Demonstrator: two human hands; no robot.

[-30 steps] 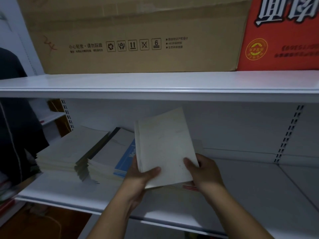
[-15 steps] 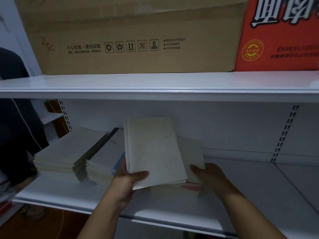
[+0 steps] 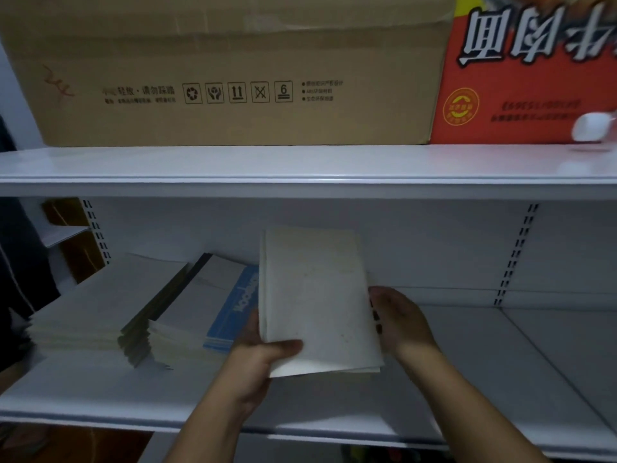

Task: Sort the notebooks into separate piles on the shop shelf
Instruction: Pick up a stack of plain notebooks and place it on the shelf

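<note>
The step in hand looks like the placing of one batch: a thin stack of pale notebooks [image 3: 317, 302] is held just above the lower shelf [image 3: 500, 379], in the open stretch to the right of the piles already there. The left hand [image 3: 263, 355] pinches the stack at its near left corner, thumb on top of the cover and fingers hidden beneath. The right hand [image 3: 397, 322] is at the stack's right edge, its fingers curled toward that edge; whether they grip it or only steady it cannot be told.

The next move probably calls for lowering the stack flat onto the shelf, squared up and kept apart from the blue-edged pile [image 3: 213, 302] just to its left, so the sorts do not mix. Further left lies a grey-white pile [image 3: 90, 309], with dark spines showing between the two.

The held notebooks show a plain cream cover, faintly speckled, with no print visible on the upturned face. The stack is tilted, its far end raised. Its edges are slightly staggered, so it may need tapping even.
</note>
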